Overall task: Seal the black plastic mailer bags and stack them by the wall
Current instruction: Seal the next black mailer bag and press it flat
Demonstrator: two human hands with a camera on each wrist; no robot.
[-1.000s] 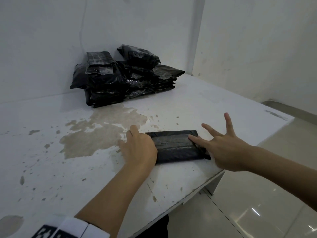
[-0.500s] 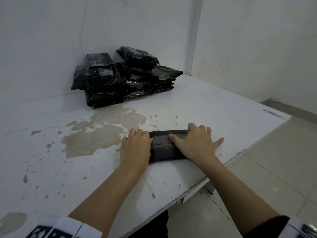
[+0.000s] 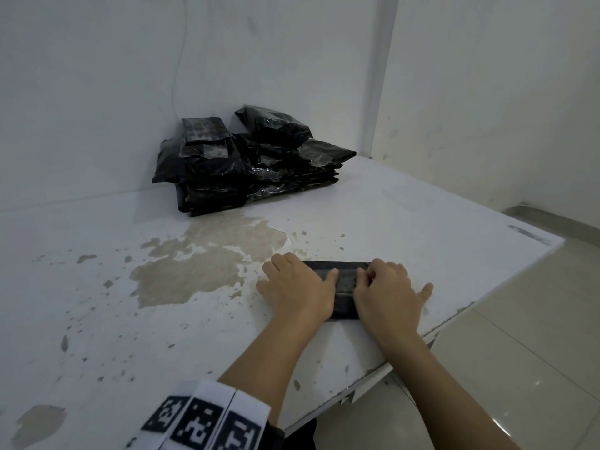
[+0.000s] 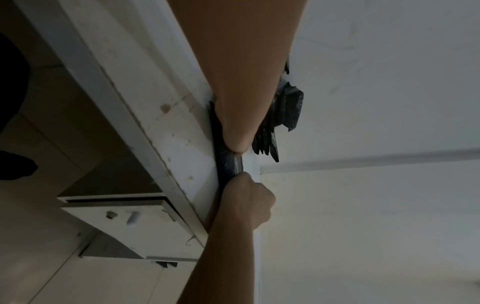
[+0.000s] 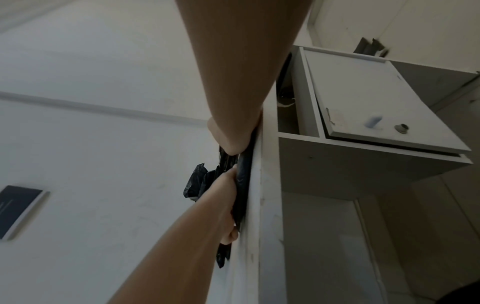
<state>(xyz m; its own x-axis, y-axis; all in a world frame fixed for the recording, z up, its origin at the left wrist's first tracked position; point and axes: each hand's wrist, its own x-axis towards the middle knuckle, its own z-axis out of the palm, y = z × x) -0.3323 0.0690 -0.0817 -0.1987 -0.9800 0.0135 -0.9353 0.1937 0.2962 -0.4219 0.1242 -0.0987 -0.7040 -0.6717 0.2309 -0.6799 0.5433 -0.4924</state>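
A: The bag [image 3: 344, 289] lies flat on the table [image 3: 406, 222], close to the near edge. The pile [image 3: 246, 160] of black bags is far off, at the wall [image 3: 97, 92].

B: Which way does it point?

A: Its long side runs left to right, along the near edge.

B: What do the hands do?

A: The left hand [image 3: 297, 289] lies flat on the left end, fingers straight, thumb on the middle. The right hand [image 3: 388, 292] is on the right end. Its front fingers curl and pinch the bag, and its little finger sticks out onto the table.
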